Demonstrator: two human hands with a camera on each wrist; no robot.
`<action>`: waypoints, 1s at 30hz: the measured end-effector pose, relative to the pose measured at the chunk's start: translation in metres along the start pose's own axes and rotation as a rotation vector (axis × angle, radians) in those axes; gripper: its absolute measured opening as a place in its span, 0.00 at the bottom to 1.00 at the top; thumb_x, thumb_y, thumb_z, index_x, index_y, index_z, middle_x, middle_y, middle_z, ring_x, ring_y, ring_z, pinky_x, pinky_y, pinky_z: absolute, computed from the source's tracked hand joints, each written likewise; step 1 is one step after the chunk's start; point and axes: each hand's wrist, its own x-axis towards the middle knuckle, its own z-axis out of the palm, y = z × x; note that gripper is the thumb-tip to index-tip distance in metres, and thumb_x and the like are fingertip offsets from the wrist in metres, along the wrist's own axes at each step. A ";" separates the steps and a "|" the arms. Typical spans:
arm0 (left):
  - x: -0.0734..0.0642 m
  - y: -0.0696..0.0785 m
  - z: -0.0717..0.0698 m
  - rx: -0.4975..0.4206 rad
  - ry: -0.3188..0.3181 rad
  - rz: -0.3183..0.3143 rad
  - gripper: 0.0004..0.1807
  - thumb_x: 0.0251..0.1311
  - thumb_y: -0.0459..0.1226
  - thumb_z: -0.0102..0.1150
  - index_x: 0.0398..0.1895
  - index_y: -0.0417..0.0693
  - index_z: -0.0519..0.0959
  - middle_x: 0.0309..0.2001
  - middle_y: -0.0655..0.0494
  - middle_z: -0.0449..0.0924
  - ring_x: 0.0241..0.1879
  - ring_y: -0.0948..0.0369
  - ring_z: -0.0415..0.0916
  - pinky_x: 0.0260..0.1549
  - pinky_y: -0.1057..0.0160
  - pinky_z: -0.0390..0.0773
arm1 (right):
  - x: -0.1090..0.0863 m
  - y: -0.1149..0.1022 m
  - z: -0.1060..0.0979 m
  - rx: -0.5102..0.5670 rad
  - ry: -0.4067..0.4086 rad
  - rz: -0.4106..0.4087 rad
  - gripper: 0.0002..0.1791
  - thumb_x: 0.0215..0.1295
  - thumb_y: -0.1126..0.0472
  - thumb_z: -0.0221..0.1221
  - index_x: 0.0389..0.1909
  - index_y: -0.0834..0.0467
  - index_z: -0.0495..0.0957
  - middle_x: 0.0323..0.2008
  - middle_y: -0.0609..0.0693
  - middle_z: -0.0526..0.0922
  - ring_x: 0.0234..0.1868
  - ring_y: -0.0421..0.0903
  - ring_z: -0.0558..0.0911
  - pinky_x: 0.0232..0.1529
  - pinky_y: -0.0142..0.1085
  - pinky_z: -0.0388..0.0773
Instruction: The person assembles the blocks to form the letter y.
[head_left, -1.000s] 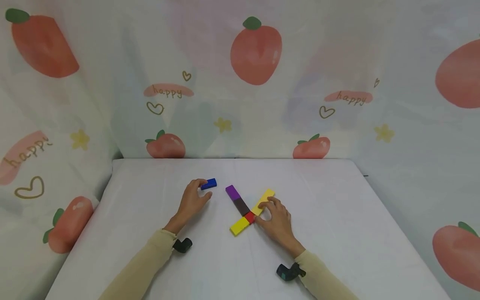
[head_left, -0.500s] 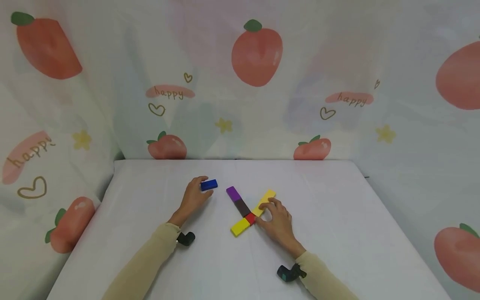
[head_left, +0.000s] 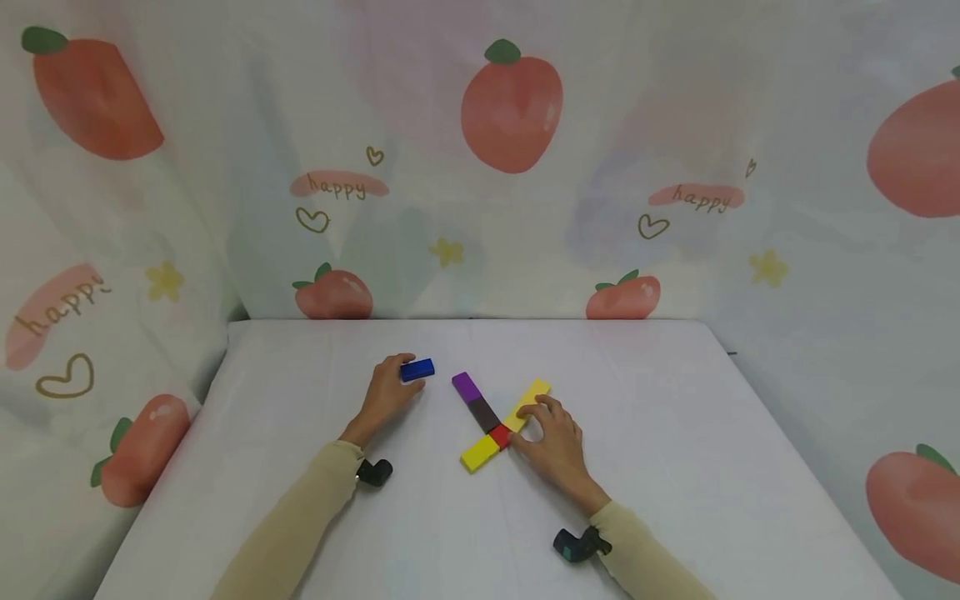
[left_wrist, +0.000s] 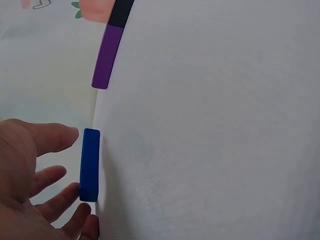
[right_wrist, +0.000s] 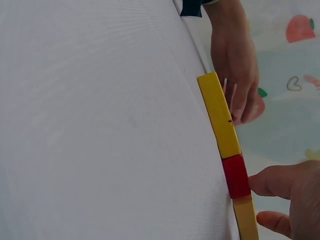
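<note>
A blue block (head_left: pixel 417 370) lies on the white table, its left end between the thumb and index finger of my left hand (head_left: pixel 386 396). In the left wrist view, a gap shows between the thumb and the blue block, while a fingertip is at its lower end. My right hand (head_left: pixel 557 437) rests beside a row of blocks. Its thumb touches the red block (right_wrist: pixel 236 176), and its index finger reaches the light yellow block (head_left: pixel 534 394). Past the red block, a bright yellow block (head_left: pixel 480 454) continues the row. A dark brown block (head_left: pixel 483 414) and a purple block (head_left: pixel 466 386) branch off up-left.
The white table (head_left: pixel 675 467) stretches out around both hands. Behind it and at the sides hangs a cloth (head_left: pixel 420 100) printed with peach-like fruit. Black cameras (head_left: pixel 377 472) sit at both wrists, below the beige sleeves.
Over the last second, my left wrist has shifted slightly forward and right, and the thumb has come closer to the blue block. The right hand and the joined blocks look the same.
</note>
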 end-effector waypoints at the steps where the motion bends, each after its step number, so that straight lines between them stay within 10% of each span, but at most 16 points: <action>1: 0.001 -0.001 0.000 0.000 -0.007 -0.005 0.29 0.58 0.38 0.66 0.64 0.40 0.72 0.62 0.39 0.73 0.63 0.44 0.70 0.64 0.46 0.70 | 0.000 0.000 0.000 0.000 -0.004 0.003 0.18 0.55 0.50 0.68 0.46 0.49 0.79 0.68 0.55 0.66 0.67 0.62 0.65 0.66 0.61 0.52; 30: 0.012 -0.014 0.003 0.036 -0.023 0.008 0.23 0.59 0.36 0.65 0.59 0.41 0.78 0.58 0.41 0.78 0.60 0.45 0.74 0.61 0.46 0.72 | -0.001 -0.001 0.000 -0.003 0.003 0.006 0.18 0.55 0.50 0.68 0.46 0.49 0.80 0.68 0.55 0.67 0.68 0.62 0.64 0.66 0.62 0.53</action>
